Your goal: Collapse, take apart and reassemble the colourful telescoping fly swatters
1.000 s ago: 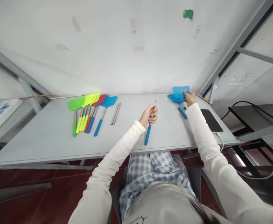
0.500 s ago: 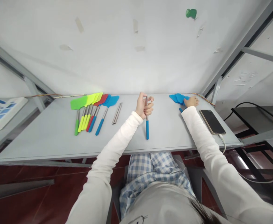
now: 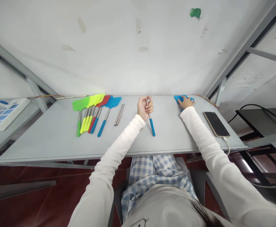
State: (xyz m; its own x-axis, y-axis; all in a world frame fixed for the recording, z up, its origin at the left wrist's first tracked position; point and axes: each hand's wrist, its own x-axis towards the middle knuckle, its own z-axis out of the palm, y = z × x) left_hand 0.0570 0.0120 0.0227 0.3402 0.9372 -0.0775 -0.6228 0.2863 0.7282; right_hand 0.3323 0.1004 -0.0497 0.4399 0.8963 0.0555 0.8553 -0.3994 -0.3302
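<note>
Over the grey tabletop [image 3: 128, 145], the left hand [image 3: 145, 106] is curled round a shiny metal rod with a blue grip [image 3: 152, 126]. Rightward lies a flat, glass-faced phone [image 3: 216, 124]; leftward, overlapping broad-headed swatters [image 3: 103, 101] and slim metal tubes [image 3: 120, 114]. Farther, near the wall [image 3: 161, 63], the right hand [image 3: 187, 102] partly hides thin blue heads [image 3: 178, 97], fingers spread; gripping or not, I cannot tell.

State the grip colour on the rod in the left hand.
Blue; the grip shows best in the head view, the only one.
</note>
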